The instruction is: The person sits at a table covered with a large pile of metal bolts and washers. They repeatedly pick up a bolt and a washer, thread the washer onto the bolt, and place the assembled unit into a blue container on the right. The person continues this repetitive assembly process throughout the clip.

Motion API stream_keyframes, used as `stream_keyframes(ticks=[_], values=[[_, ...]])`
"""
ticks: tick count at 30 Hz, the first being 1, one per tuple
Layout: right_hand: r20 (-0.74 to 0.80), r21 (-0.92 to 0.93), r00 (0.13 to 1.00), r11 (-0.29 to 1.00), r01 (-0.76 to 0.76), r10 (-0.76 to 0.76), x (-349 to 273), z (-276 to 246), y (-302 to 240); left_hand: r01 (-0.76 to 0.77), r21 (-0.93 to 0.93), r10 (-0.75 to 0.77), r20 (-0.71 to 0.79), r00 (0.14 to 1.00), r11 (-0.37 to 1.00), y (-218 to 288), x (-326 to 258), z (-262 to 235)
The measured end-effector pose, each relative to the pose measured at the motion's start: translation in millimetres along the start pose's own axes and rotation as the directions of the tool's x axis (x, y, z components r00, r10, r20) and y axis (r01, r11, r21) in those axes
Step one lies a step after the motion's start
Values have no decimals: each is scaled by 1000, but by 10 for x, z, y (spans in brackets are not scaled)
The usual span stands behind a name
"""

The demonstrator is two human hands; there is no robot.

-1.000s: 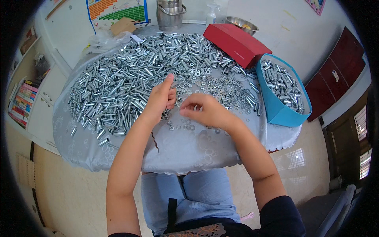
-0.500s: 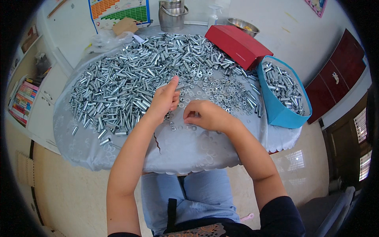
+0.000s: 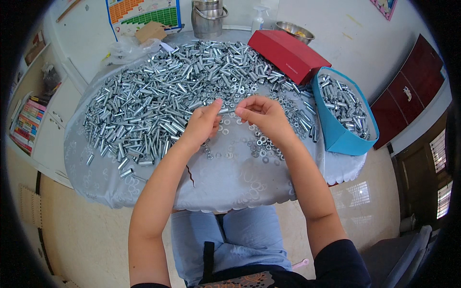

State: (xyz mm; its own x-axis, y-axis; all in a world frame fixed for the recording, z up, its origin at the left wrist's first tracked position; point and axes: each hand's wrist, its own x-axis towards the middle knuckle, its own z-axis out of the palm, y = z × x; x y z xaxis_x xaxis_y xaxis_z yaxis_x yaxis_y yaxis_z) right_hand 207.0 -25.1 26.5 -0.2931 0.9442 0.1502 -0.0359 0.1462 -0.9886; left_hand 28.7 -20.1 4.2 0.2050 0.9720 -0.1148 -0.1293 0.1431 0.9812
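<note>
My left hand (image 3: 201, 124) is closed round a thin metal bolt (image 3: 225, 111), its thumb on top and the shaft pointing right. At the shaft's right end, my right hand (image 3: 263, 115) is closed in a pinch of thumb and forefinger. Whatever sits in that pinch is too small to make out. Both hands are over the table, in front of a big heap of silvery metal sleeves and bolts (image 3: 144, 105). Loose washers and nuts (image 3: 261, 141) lie under and around my right hand. A few more washers (image 3: 218, 155) are scattered nearer me.
A blue fabric bin (image 3: 348, 144) full of metal sleeves stands at the table's right, beside a red box (image 3: 290, 54). Along the back are a lidded metal pail (image 3: 207, 24), a spray bottle (image 3: 258, 21), a metal bowl (image 3: 307, 36) and a plastic bag (image 3: 132, 50). The grey tablecloth (image 3: 225, 187) has a tear.
My right hand has risen from the washers near the front and moved away from me to the bolt's end. My left hand keeps the bolt, now tipped more level toward the right.
</note>
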Motion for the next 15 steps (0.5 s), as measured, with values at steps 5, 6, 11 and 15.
stream_keyframes(ticks=[5, 6, 11, 15], values=[[7, 1, 1000, 1000, 26, -26, 13, -1, 41, -4, 35, 2, 52, 999, 999, -7, -5, 17], [6, 3, 1000, 1000, 25, -25, 12, 5, 43, 2, 31, -4, 56, 998, 1000, -6, -11, 16], [-45, -54, 998, 997, 50, -53, 19, 9, 73, -3, 19, 1, 96, 995, 1000, 12, -24, -2], [-10, -63, 997, 995, 76, -76, 30, 4, 105, -2, 15, 1, 83, 997, 1000, 27, -22, 5]])
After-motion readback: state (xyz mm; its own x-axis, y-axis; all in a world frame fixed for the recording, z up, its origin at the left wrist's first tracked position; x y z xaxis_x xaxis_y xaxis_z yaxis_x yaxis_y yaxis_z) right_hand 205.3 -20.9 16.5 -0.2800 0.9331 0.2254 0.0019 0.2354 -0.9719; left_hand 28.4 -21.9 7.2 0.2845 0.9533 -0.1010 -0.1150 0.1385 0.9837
